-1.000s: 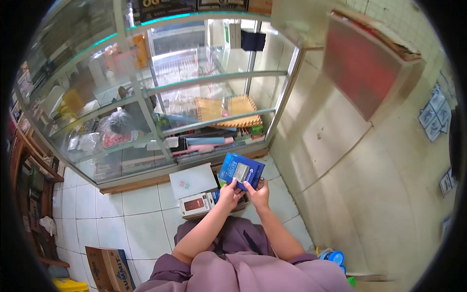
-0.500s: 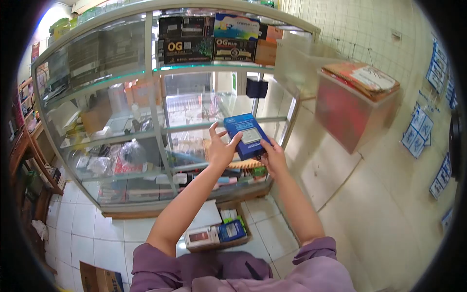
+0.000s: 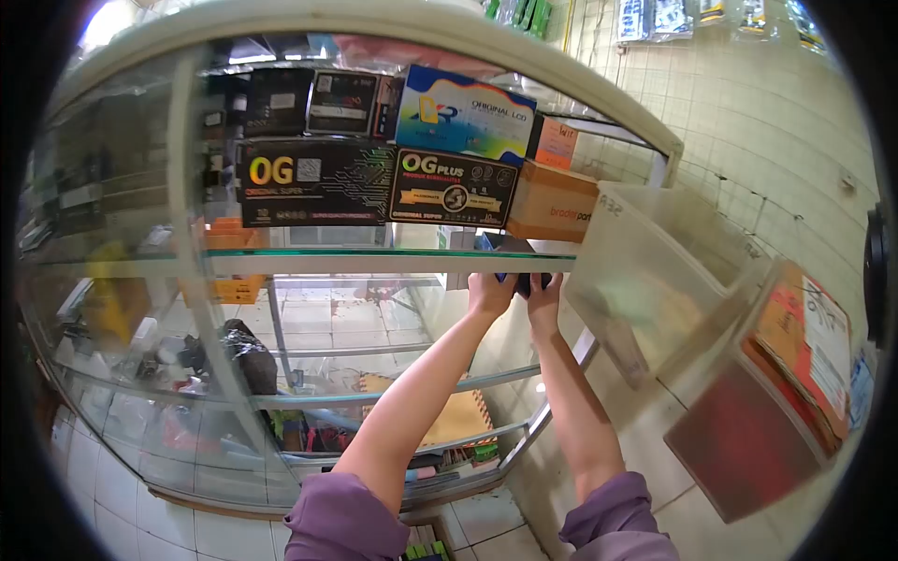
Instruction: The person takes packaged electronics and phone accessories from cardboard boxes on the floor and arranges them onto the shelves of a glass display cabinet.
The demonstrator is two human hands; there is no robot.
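Observation:
Both arms reach forward into the glass cabinet, one beside the other. My left hand (image 3: pixel 491 295) and my right hand (image 3: pixel 544 301) are just under the green glass shelf edge (image 3: pixel 402 254), fingers closed around something dark (image 3: pixel 525 283) between them. A bit of blue shows beside my left fingers, and another blue and dark patch shows above the shelf edge. The shelf frame hides most of what they hold. Above are a black OG box (image 3: pixel 318 182), a black OG Plus box (image 3: pixel 456 188) and a brown carton (image 3: pixel 550 203).
A translucent plastic bin (image 3: pixel 655 271) is right of my hands, with a red-sided box (image 3: pixel 748 439) topped by orange folders beyond it. A blue and white LCD box (image 3: pixel 466 114) stands on the upper boxes. Lower shelves hold a brown envelope (image 3: pixel 458 418) and a black bag (image 3: pixel 249 357).
My hands have moved from in front of the cabinet, where they held a blue box, to under the shelf edge. The view has come closer to the cabinet, and the blue box is mostly hidden.

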